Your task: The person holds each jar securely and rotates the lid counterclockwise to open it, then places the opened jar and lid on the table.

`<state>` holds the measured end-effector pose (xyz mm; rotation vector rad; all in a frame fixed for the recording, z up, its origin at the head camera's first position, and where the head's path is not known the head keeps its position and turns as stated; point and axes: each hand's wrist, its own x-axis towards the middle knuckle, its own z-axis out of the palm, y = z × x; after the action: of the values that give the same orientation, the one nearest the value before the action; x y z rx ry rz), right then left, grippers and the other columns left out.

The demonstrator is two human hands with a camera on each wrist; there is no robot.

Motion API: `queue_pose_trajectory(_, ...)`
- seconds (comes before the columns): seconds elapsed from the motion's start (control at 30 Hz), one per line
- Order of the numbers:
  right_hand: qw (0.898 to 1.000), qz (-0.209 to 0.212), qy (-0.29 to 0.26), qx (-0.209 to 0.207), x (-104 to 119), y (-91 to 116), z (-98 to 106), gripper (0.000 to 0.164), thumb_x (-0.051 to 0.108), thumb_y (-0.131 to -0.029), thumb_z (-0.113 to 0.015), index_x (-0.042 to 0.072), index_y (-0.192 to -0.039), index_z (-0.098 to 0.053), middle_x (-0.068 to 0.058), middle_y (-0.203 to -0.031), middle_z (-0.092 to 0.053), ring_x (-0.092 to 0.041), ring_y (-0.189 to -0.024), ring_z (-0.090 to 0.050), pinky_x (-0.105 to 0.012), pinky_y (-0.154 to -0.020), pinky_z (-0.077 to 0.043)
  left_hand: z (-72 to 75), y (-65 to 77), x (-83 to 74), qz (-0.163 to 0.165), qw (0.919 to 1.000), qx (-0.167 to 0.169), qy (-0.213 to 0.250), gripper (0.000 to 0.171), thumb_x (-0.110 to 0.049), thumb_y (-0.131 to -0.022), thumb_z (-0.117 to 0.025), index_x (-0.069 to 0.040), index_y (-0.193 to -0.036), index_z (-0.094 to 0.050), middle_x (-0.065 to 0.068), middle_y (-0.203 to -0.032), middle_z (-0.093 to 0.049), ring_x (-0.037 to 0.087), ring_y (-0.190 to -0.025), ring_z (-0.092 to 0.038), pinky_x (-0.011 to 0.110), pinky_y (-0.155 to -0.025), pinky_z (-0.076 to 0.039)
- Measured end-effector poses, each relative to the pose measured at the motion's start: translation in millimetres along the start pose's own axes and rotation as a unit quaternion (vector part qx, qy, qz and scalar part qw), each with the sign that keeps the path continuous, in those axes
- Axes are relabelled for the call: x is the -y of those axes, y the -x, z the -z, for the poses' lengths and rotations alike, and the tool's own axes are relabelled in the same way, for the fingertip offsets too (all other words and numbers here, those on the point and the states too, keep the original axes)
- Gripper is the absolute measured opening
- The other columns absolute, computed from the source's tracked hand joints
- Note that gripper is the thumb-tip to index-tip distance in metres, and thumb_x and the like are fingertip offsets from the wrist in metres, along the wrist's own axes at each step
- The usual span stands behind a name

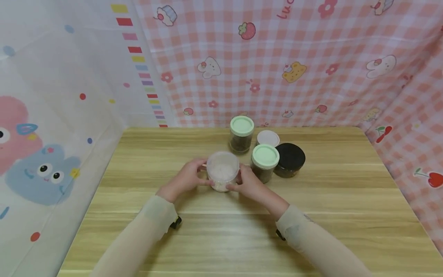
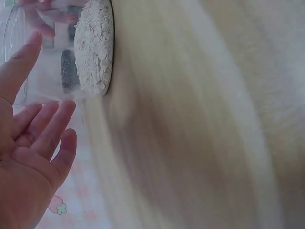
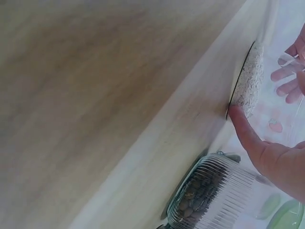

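A clear jar (image 1: 222, 169) with pale flakes at its bottom stands on the wooden table between both hands. On its left side, my left hand (image 1: 188, 175) holds it, thumb in front and fingers reaching toward the back. From the other side my right hand (image 1: 249, 181) holds it too, its thumb against the lower front wall. In the left wrist view the flakes (image 2: 95, 47) form a thick layer at the base. Whether a lid covers the jar is hard to tell. The right wrist view shows the right thumb (image 3: 248, 131) at the base's edge.
A green-lidded jar (image 1: 264, 157) with dark contents stands close by my right hand. Another green-lidded jar (image 1: 241, 132) is farther back. Beside them are a white-lidded container (image 1: 268, 137) and a black-lidded jar (image 1: 291, 156). Patterned cloth (image 1: 259, 77) hangs behind the table.
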<state>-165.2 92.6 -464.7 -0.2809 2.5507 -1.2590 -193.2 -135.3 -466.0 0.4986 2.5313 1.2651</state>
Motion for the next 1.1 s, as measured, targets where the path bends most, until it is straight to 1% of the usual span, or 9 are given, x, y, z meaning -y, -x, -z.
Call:
queue_pose_trajectory(0.1, 1.000, 0.010, 0.004, 0.009, -2.0, 5.8, 0.9, 0.076, 0.021, -0.078, -0.078, 0.002, -0.139, -0.037, -0.014, -0.128, -0.053, -0.025, -0.113, -0.054, -0.042, -0.096, -0.046, -5.0, 7.6, -2.2, -0.007, 0.9999, -0.011, -0.008, 0.074, -0.020, -0.066, -0.086, -0.008, -0.132, -0.053, 0.008, -0.127, -0.055, 0.024, -0.112, -0.059, 0.044, -0.103, -0.041)
queue_pose_trajectory(0.17, 1.000, 0.004, 0.014, 0.012, -3.7, 12.1, 1.9, 0.079, 0.023, -0.077, -0.079, 0.003, -0.140, -0.036, -0.014, -0.132, -0.053, -0.027, -0.118, -0.053, -0.043, -0.100, -0.043, -10.2, 14.0, -5.1, -0.014, 0.9993, -0.025, -0.021, 0.074, -0.022, -0.064, -0.087, -0.007, -0.129, -0.055, 0.008, -0.124, -0.058, 0.024, -0.111, -0.059, 0.044, -0.104, -0.041)
queue_pose_trajectory(0.3, 1.000, 0.000, 0.019, 0.016, -5.9, 25.6, 6.7, 0.085, 0.024, -0.073, -0.082, 0.002, -0.140, -0.035, -0.015, -0.139, -0.047, -0.029, -0.131, -0.042, -0.047, -0.109, -0.034, -26.1, 28.7, -12.4, -0.021, 0.9972, -0.059, -0.041, 0.074, -0.026, -0.060, -0.090, -0.007, -0.125, -0.059, 0.006, -0.118, -0.062, 0.021, -0.106, -0.061, 0.041, -0.100, -0.045)
queue_pose_trajectory(0.5, 0.997, 0.008, -0.057, 0.045, -16.0, 46.4, 15.6, 0.088, 0.011, -0.068, -0.085, -0.005, -0.136, -0.032, -0.023, -0.134, -0.046, -0.037, -0.124, -0.047, -0.050, -0.102, -0.040, -53.9, 48.4, -23.0, -0.037, 0.9925, -0.106, -0.048, 0.074, -0.029, -0.056, -0.091, -0.006, -0.119, -0.062, 0.005, -0.110, -0.064, 0.021, -0.103, -0.061, 0.039, -0.093, -0.048)
queue_pose_trajectory(0.6, 0.993, 0.020, -0.100, 0.062, -23.4, 55.0, 17.8, 0.091, 0.006, -0.068, -0.084, -0.003, -0.140, -0.028, -0.023, -0.139, -0.042, -0.040, -0.125, -0.046, -0.050, -0.098, -0.045, -64.9, 55.3, -25.7, -0.046, 0.9915, -0.116, -0.039, 0.073, -0.031, -0.056, -0.090, -0.007, -0.119, -0.062, 0.003, -0.109, -0.064, 0.020, -0.103, -0.060, 0.038, -0.092, -0.049)
queue_pose_trajectory(0.77, 0.991, 0.036, -0.113, 0.065, -30.9, 66.6, 19.4, 0.094, 0.007, -0.069, -0.083, 0.006, -0.145, -0.029, -0.019, -0.142, -0.041, -0.041, -0.126, -0.044, -0.050, -0.097, -0.046, -76.5, 60.1, -26.8, -0.061, 0.9902, -0.123, -0.026, 0.073, -0.031, -0.056, -0.090, -0.007, -0.119, -0.062, 0.001, -0.108, -0.064, 0.016, -0.100, -0.061, 0.037, -0.090, -0.050)
queue_pose_trajectory(0.9, 0.991, 0.046, -0.110, 0.060, -34.5, 72.7, 20.6, 0.093, 0.007, -0.069, -0.083, 0.006, -0.145, -0.030, -0.021, -0.140, -0.043, -0.043, -0.124, -0.046, -0.049, -0.095, -0.048, -81.2, 59.4, -25.8, -0.080, 0.9891, -0.123, -0.009, 0.073, -0.030, -0.056, -0.090, -0.006, -0.118, -0.062, 0.001, -0.106, -0.064, 0.016, -0.097, -0.062, 0.035, -0.087, -0.052)
queue_pose_trajectory(0.97, 0.991, 0.045, -0.110, 0.056, -35.9, 74.1, 21.2, 0.093, 0.007, -0.069, -0.084, 0.005, -0.144, -0.031, -0.022, -0.139, -0.043, -0.043, -0.123, -0.047, -0.048, -0.094, -0.048, -82.3, 58.3, -26.1, -0.080, 0.9900, -0.116, -0.004, 0.073, -0.030, -0.056, -0.090, -0.006, -0.119, -0.062, 0.001, -0.107, -0.064, 0.017, -0.098, -0.062, 0.035, -0.088, -0.052)
queue_pose_trajectory(1.1, 0.994, 0.036, -0.096, 0.046, -37.3, 74.1, 22.3, 0.092, 0.010, -0.068, -0.085, 0.005, -0.143, -0.032, -0.020, -0.138, -0.045, -0.041, -0.123, -0.047, -0.047, -0.095, -0.048, -81.6, 55.0, -26.9, -0.068, 0.9918, -0.106, -0.021, 0.073, -0.030, -0.057, -0.090, -0.007, -0.121, -0.061, 0.000, -0.106, -0.064, 0.015, -0.099, -0.061, 0.034, -0.089, -0.052)
